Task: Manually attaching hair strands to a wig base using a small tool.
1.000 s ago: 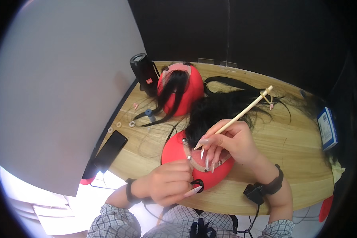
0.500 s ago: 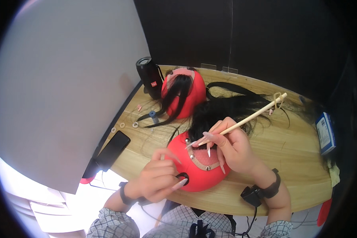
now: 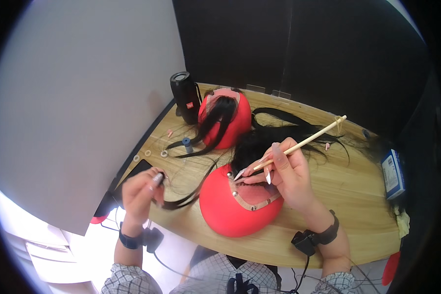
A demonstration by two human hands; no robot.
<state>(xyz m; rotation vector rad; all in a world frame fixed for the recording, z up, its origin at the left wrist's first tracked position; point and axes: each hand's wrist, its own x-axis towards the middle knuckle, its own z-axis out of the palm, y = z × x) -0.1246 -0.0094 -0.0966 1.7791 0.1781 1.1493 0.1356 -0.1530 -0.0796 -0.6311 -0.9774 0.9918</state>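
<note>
Left hand (image 3: 141, 192) pinching hair (image 3: 174, 205); right hand (image 3: 296, 180) pinching stick (image 3: 318, 132).
Tabletop (image 3: 348, 206) spans the dome's (image 3: 235, 218) three o'clock; edge (image 3: 264, 259) at six.

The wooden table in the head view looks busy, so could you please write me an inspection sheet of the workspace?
Surface: wooden table, pale-grained.
Job's things: near red form with mesh patch; far red form; black hair on each.
Clutter: black speaker, blue cylinder, blue-and-white box.
Hands: left hand closed on a dark item, unclear what; right hand holds a pale stick over the near red form.
Cables: cables hang from both wrist devices.
Surroundings: grey panel left, black panel behind.
</note>
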